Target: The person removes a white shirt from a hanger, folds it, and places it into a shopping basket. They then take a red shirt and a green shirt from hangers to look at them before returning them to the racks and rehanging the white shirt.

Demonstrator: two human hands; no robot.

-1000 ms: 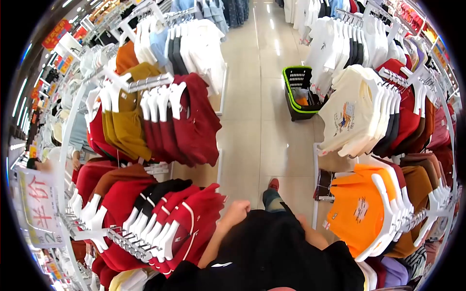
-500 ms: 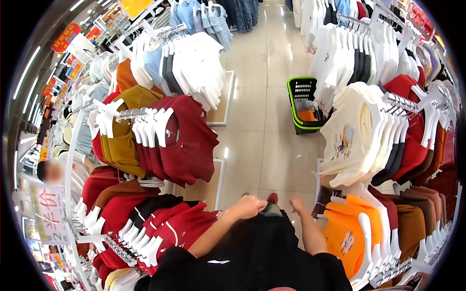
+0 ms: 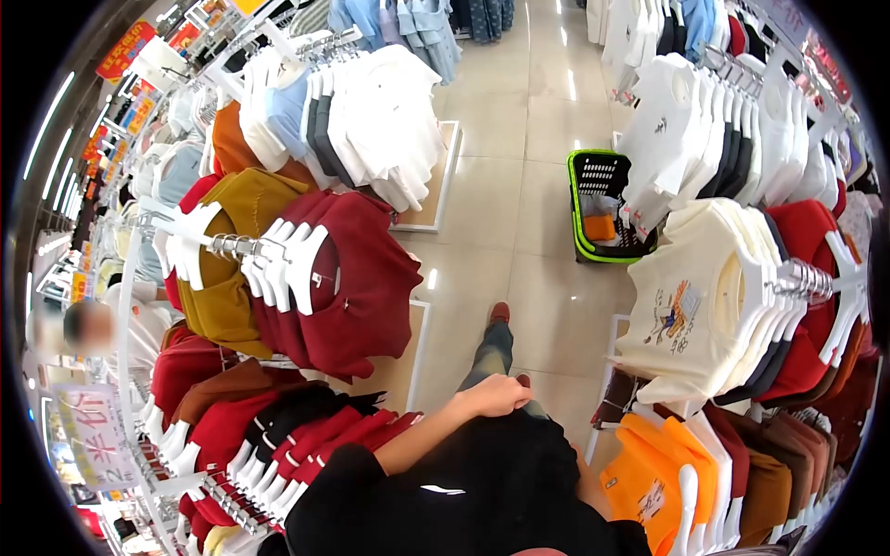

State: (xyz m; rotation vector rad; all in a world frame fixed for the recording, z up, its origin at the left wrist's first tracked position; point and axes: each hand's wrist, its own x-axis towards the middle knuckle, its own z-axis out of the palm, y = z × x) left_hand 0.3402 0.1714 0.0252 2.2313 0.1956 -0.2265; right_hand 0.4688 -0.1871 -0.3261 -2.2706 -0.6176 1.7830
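Note:
My left hand [image 3: 497, 396] is curled into a fist in front of my black shirt [image 3: 464, 482], with nothing seen in it. My right forearm [image 3: 591, 491] hangs beside the shirt; its hand is mostly hidden, so its fingers do not show. An orange sweatshirt [image 3: 640, 482] on a white hanger is the garment nearest my right arm. Red and black tops [image 3: 343, 445] hang left of my left arm. Below me, one reddish shoe [image 3: 501, 313] is stepped forward on the tiles.
A black shopping basket [image 3: 572, 208] with a green rim stands in the aisle [image 3: 491, 195] at right, an orange item inside. Racks of maroon sweatshirts [image 3: 362, 278] and cream shirts [image 3: 686, 296] line both sides. A person [image 3: 139, 324] is at far left.
I have moved forward, and one foot has stepped out ahead. My right hand has swung back from in front of me to beside my body. The left stays a fist.

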